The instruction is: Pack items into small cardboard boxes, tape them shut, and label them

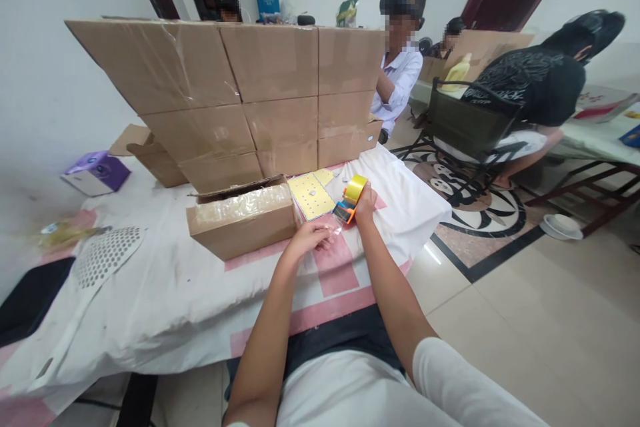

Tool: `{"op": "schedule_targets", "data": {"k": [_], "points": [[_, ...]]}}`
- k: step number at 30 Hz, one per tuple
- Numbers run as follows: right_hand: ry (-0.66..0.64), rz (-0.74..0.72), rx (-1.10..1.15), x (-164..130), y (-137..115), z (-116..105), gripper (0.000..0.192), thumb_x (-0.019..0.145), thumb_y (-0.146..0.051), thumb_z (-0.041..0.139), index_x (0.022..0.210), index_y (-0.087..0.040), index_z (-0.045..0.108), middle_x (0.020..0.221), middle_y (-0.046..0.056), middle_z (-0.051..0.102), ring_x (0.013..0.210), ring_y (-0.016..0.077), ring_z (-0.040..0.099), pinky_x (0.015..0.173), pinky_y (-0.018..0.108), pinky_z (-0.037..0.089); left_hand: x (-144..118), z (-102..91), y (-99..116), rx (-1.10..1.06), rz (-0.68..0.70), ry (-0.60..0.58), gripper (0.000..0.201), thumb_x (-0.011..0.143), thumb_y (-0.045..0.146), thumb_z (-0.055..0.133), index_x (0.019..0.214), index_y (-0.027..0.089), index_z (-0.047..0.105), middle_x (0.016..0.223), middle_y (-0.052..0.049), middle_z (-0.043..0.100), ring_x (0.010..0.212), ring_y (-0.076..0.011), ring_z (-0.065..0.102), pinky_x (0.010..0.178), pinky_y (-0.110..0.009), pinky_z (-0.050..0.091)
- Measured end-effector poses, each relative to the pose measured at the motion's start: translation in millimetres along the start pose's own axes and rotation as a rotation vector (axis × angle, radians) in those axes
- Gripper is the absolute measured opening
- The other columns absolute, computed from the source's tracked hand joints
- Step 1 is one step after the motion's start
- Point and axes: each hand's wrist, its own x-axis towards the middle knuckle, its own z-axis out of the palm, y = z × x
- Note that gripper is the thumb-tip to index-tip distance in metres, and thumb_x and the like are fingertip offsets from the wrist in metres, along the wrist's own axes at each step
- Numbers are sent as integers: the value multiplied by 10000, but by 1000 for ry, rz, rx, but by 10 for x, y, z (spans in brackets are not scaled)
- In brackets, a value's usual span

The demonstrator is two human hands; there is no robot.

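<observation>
My right hand (pixel 365 203) grips an orange tape dispenser (pixel 346 211) carrying a yellow tape roll (pixel 355 187), held just above the white and pink tablecloth (pixel 165 287). My left hand (pixel 314 236) pinches the clear tape end (pixel 334 231) pulled out from the dispenser. To the left of both hands lies a small cardboard box (pixel 243 219) with tape over its top. A yellow flat card with dots (pixel 312 195) rests behind the dispenser.
A wall of stacked cardboard boxes (pixel 235 90) stands at the back. A white perforated paddle (pixel 103 257) and a purple box (pixel 97 172) lie to the left. Other people sit to the right, one on a dark chair (pixel 467 127). Tiled floor lies on the right.
</observation>
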Motion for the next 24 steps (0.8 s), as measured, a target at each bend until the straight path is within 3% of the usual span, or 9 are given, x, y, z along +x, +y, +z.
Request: {"op": "schedule_targets", "data": {"k": [16,24], "points": [[46,156,149,-8,-104,4,422,963,-547,452,864,-170,611,626,53,722,516,200,699,493,313,587,166,103,-139,-63,40,-42,290,740,357,825,835,108,712,716,-65,735,512,-107,626,526,-215,494],[26,150,147,-27,-100,-4,504,928,-652,476,887,-172,624,652,55,731,534,206,706,505,319,587,237,117,-240,-67,67,-26,321,755,379,820,889,108,711,734,-72,745,498,-106,629,493,-206,467]]}}
